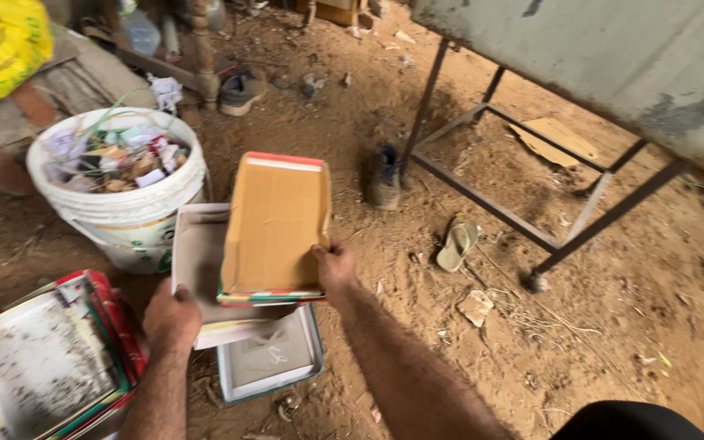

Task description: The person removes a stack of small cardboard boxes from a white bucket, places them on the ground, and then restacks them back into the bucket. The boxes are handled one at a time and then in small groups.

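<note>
My right hand (pixel 334 267) grips the near right corner of a brown cardboard box lid (pixel 275 224) with red and green edges, held tilted above the dirt. My left hand (pixel 172 314) holds the near left edge of a white shallow box (pixel 199 253) that lies just under the lid. Below both sits another open shallow box (pixel 275 358) with a green rim, resting on the ground.
A white bucket (pixel 128 213) full of paper scraps stands at left. Several stacked red-edged boxes (pixel 42 358) lie at lower left. A metal frame stand (pixel 523 179) under a grey tank, a dark shoe (pixel 385 175) and a sandal (pixel 456 243) sit on the dirt at right.
</note>
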